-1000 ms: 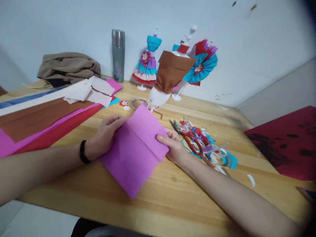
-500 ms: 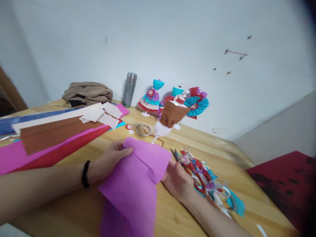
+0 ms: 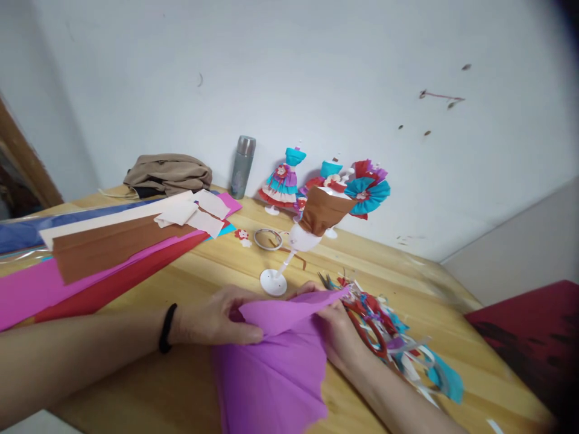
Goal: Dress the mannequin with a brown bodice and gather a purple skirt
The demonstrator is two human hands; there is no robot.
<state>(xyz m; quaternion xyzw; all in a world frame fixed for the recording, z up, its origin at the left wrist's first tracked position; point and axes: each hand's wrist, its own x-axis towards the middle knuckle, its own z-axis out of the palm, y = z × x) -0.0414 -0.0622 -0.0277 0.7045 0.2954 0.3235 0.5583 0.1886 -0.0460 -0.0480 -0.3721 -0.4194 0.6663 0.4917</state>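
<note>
Grip state: both hands are closed on one purple sheet (image 3: 275, 380). The left hand (image 3: 215, 316) pinches the left part of its upper edge, thumb lying on the near face. The right hand (image 3: 339, 331) grips the right part, its fingers partly hidden behind the sheet. Between the hands, the upper portion forms a raised flap with a pointed corner at the right hand. The remainder hangs below the grip, creased, and runs out of view at the lower border. A black wristband (image 3: 167, 328) encircles the left wrist.

Directly beyond the grip, the round white base (image 3: 273, 282) of a dress form stands on the wooden table (image 3: 149, 301). The form leans to the right in view and carries a brown wrap (image 3: 326, 211) around its upper part. A ring (image 3: 268, 240) and flower cut-outs (image 3: 243, 235) lie left of this form.

Right of the grip, close to the right hand, red-handled scissors (image 3: 359, 321) lie against a heap of coloured scraps (image 3: 373, 303).

Left of the grip, beyond the left forearm, a brown sheet (image 3: 108, 247) overlaps a red sheet (image 3: 126, 283).

Farthest from the grip, near the wall, are a cloth bundle (image 3: 167, 173), a flask (image 3: 243, 169) and a figure in a tiered dress (image 3: 279, 184).
</note>
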